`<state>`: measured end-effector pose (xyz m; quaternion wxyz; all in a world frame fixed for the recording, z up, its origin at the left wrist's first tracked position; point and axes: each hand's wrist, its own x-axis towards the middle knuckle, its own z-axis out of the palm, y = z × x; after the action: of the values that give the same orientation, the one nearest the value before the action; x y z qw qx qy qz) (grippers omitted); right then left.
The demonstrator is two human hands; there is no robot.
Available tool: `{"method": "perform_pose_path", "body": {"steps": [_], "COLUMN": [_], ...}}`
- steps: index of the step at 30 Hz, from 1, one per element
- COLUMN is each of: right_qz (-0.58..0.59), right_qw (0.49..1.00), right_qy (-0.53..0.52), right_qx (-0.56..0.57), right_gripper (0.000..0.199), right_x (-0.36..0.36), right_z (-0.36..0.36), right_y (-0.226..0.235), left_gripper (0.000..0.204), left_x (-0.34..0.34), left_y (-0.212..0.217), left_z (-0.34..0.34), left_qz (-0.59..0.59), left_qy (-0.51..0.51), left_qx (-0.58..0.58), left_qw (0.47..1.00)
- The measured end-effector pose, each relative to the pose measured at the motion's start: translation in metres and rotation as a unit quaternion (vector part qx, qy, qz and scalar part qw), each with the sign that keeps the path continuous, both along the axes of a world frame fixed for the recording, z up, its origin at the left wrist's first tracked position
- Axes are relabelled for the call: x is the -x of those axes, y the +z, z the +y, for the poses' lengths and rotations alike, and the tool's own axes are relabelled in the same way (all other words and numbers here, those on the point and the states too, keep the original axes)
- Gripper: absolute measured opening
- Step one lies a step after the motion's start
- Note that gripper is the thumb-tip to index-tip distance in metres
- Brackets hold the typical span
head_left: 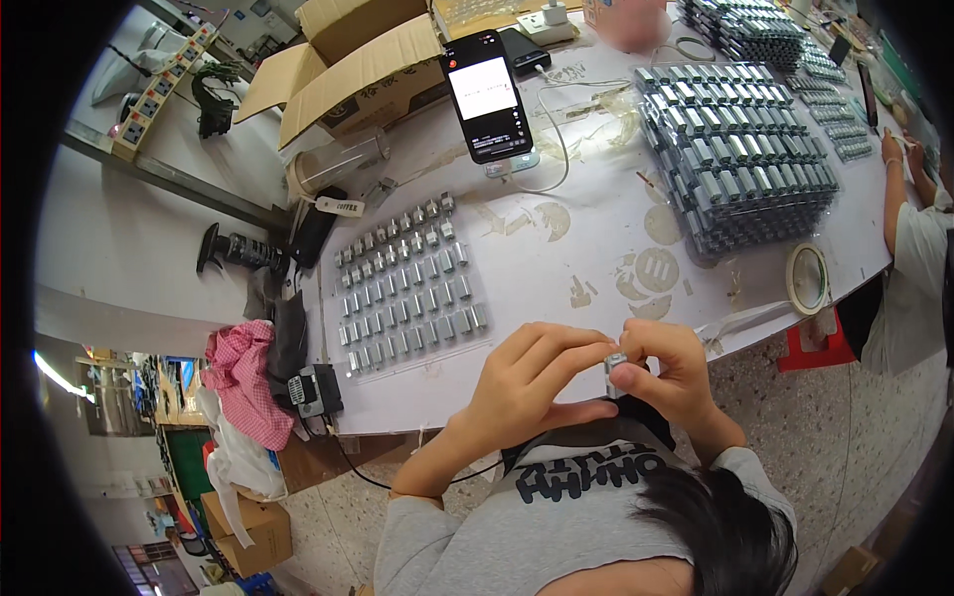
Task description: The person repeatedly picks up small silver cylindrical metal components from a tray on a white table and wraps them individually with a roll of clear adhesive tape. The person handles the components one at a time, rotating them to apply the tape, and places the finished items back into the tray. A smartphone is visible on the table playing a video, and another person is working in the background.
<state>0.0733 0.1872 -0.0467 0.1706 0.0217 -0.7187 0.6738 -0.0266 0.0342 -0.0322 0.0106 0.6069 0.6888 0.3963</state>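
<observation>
Fingers of both hands [596,372] mostly hide the small metal part [615,366].

Grey short-sleeved tee [556,507] — dark chest print (blocky), bare forearms.

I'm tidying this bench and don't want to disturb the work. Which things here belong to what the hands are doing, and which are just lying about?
In use:
- small metal part, pinched between left hand and right hand
- tray of matching parts
- stacked full trays

Lying about:
- phone on stand
- cardboard box
- tape roll
- pink cloth
</observation>
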Motion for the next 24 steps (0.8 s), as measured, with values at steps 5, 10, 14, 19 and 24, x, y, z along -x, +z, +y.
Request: {"method": "perform_pose_path", "body": {"steps": [5,10,14,19,24], "right_qz": [0.017,-0.006,-0.03,-0.068,-0.061], "right_qw": [0.995,0.991,0.996,0.991,0.99], "right_qy": [-0.035,-0.022,0.062,0.116,0.124], "right_qx": [-0.093,-0.128,-0.063,-0.015,0.011], "right_gripper": [0.023,0.023,0.02,0.019,0.017], "right_x": [-0.005,-0.005,-0.002,-0.005,-0.006], "right_z": [-0.011,-0.011,-0.006,-0.006,0.001], "right_y": [0.013,0.026,0.027,0.03,0.032], "left_gripper": [0.047,0.048,0.052,0.051,0.047], "left_x": [-0.017,-0.021,-0.026,-0.034,-0.029], "left_y": [-0.002,0.007,0.009,0.007,0.015], "left_z": [-0.006,-0.005,-0.012,-0.016,-0.016], "left_qz": [-0.029,-0.014,-0.071,-0.147,-0.142], "left_qy": [0.054,0.084,0.108,0.092,0.101], "left_qx": [-0.096,-0.128,-0.098,-0.099,-0.102], "left_qw": [0.994,0.988,0.987,0.98,0.979]}}
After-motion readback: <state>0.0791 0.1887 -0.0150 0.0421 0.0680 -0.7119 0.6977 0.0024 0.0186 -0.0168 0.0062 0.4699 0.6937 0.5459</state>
